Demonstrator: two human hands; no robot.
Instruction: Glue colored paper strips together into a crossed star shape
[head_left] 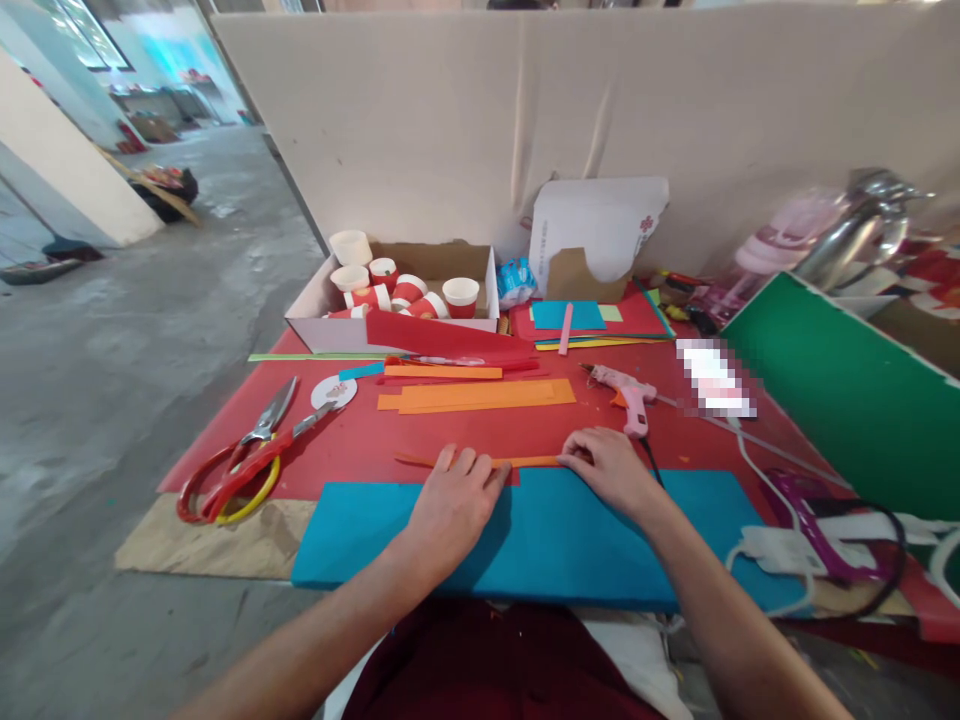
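Observation:
My left hand (457,500) and my right hand (609,468) rest on the far edge of a blue paper sheet (525,540). Between them runs a thin orange paper strip (529,461), lying on the red sheet (360,440). The left fingers press down on the strip's left part. My right fingers pinch its right end. Wider orange strips (480,396) lie just beyond. A pink glue gun (630,390) lies to the right of them, close to my right hand.
Red-handled and yellow-handled scissors (240,465) lie at the left. A cardboard box (322,315) of paper cups stands at the back, with coloured paper (577,320) and a white box (600,225) beside it. A green board (847,390), white cables (765,545) and a purple tool (810,520) crowd the right.

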